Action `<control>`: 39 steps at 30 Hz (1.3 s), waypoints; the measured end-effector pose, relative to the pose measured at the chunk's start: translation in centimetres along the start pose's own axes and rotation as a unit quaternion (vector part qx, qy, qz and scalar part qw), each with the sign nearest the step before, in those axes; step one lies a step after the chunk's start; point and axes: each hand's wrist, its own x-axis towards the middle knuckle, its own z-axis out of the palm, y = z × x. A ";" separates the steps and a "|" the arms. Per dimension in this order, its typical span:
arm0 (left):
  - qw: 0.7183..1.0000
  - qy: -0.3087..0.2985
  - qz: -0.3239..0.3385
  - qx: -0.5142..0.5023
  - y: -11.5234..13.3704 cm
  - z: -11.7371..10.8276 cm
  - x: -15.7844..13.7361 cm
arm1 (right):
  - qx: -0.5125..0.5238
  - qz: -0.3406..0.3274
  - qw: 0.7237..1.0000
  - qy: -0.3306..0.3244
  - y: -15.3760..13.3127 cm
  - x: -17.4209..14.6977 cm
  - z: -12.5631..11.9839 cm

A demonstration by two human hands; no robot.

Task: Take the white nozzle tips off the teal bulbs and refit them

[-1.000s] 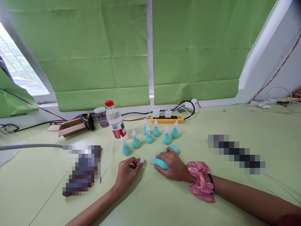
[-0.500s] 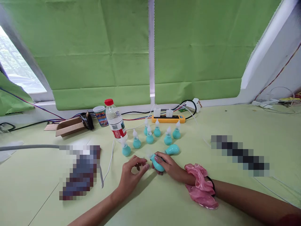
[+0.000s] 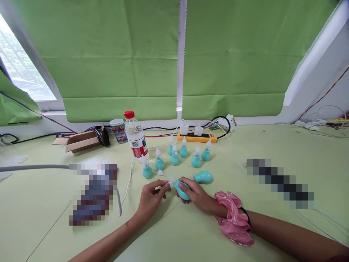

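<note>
My right hand (image 3: 195, 193) is wrapped round the turquoise bulb of a nasal aspirator (image 3: 182, 191), tilted with its clear end pointing up and left. At that clear end (image 3: 171, 180), my left hand (image 3: 154, 194) pinches with thumb and forefinger. Just beyond the fingers a small whitish cone-shaped tip (image 3: 160, 173) lies on the table. To the right of it, past my right hand, a turquoise bulb (image 3: 204, 177) rests on its side. Several more nasal aspirators (image 3: 175, 159) stand upright behind, with whitish tips on top.
A water bottle (image 3: 137, 142) with a red cap and a patterned paper cup (image 3: 119, 131) stand behind. A yellow power strip (image 3: 196, 137) carries white plugs. Farther left are an open cardboard box (image 3: 81, 142) and a black cable bundle (image 3: 102, 136). White cables cross the table.
My left fingers have closed on the clear end of the held aspirator; before, they were apart from it. The small whitish tip now shows plainly on the table. The view has shifted slightly.
</note>
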 end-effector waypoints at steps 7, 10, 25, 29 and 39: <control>0.999 0.030 -0.023 -0.011 0.0 0.0 -0.2 | -0.107 -0.029 0.994 0.011 -0.8 -0.4 0.1; 0.999 0.026 0.002 -0.024 0.1 0.0 -0.2 | -0.123 -0.039 0.992 0.001 -1.0 -0.5 0.0; 0.989 0.003 -0.105 -0.105 0.7 0.4 -0.5 | -0.220 -0.059 0.972 0.057 -1.3 -0.7 0.3; 0.982 0.020 -0.137 -0.128 0.5 0.6 -0.6 | -0.248 -0.062 0.963 0.087 -1.2 -0.7 0.5; 0.982 0.016 -0.142 -0.123 0.9 0.3 -0.7 | -0.279 -0.058 0.955 0.083 -0.8 -0.5 0.4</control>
